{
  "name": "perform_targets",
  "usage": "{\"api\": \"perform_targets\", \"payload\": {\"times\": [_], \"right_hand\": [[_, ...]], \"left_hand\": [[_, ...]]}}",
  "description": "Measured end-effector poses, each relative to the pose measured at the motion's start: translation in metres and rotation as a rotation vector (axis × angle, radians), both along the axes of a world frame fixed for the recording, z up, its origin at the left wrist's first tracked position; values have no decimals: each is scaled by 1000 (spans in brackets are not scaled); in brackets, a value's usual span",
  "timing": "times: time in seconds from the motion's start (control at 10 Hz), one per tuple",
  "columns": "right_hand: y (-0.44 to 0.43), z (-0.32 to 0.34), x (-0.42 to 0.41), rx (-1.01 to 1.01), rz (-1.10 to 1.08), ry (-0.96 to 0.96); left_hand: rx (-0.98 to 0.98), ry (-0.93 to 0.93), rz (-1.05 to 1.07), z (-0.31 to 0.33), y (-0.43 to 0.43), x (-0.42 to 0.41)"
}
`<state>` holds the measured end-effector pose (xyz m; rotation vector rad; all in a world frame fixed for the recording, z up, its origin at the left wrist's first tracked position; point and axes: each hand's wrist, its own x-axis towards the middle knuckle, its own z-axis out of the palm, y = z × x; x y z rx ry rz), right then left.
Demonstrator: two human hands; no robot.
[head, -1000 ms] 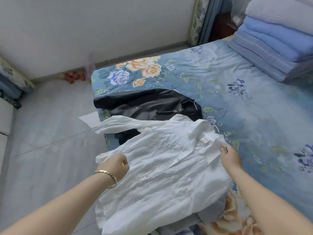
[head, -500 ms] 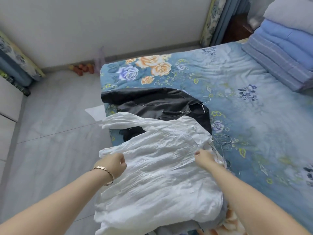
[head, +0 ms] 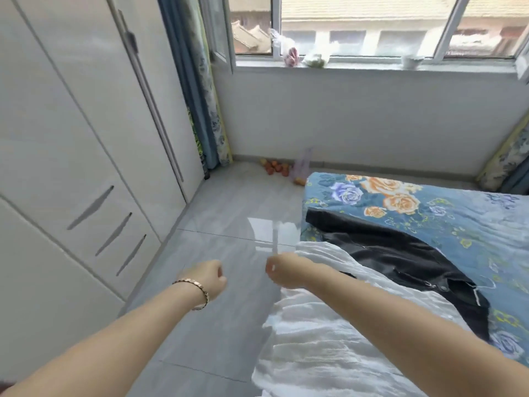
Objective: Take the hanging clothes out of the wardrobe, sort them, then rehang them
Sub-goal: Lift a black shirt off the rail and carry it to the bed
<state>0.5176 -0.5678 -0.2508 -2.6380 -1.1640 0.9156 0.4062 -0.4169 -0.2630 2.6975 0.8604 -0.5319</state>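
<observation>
My left hand, with a bracelet on its wrist, hangs in the air over the floor with loosely curled fingers and holds nothing. My right hand is beside it, blurred, also loosely curled with nothing in it. A crumpled white shirt lies on the near corner of the bed under my right forearm. A black jacket lies just beyond it on the blue floral bedspread. The white wardrobe stands at the left with its doors closed.
Grey tiled floor runs between the wardrobe and the bed. Some orange fruit and a plastic bag lie on the floor by the far wall. Curtains hang beside the window above.
Both hands have let go of the white shirt and moved left off the bed. My view has swung left and up, from the bed to the wardrobe and window.
</observation>
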Motion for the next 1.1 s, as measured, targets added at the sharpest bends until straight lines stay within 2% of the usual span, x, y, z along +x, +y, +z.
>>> {"api": "perform_targets", "payload": {"times": [0.4,0.7,1.0,1.1], "right_hand": [[324,135,-241,143,638,-248],[492,250,-419,482,914,-384],[638,324,-560,816,1009,-443],[698,347,-588,890,924,-509]], "left_hand": [[223,-156,515,129,248,-296],[396,-95,864,220,348,-515],[482,-251,1128,263,437,-635],[492,-285,1205,264,475,-651]]}}
